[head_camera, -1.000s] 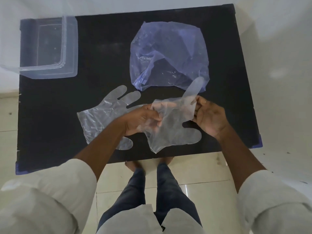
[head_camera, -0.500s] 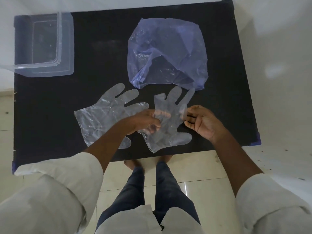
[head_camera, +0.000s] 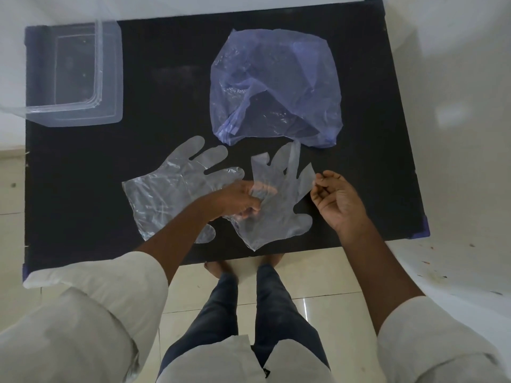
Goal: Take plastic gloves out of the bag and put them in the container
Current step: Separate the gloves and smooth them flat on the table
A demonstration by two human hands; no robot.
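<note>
Two clear plastic gloves lie on the black desk (head_camera: pixel 83 189), both already out of the crumpled blue bag (head_camera: pixel 276 87) at upper centre of the frame. The left glove (head_camera: pixel 171 186) lies flat at centre left, fingers pointing up and right. The right glove (head_camera: pixel 279 205) sits just beside it, its fingertips nearly reaching the bag's lower edge. The clear container (head_camera: pixel 110 73) stands in the upper left corner, well apart from both gloves, and looks empty.

The left hand (head_camera: pixel 240 200) has its fingers half curled and pinching the film of the right glove near its palm. The right hand (head_camera: pixel 334 200) is loosely curled, palm up, with fingertips touching that glove's right edge; whether it has hold of the film I cannot tell.

The step in hand seems to be gathering the gloves for the carry. The film is thin and clings, so a flat lift would likely let it flop or drag. It would be better to bunch the right glove into one hand, sweep it across onto the left glove and take both up together, then carry them to the upper left. Release them low inside the container walls, since such light film may drift or stick to the fingers.
</note>
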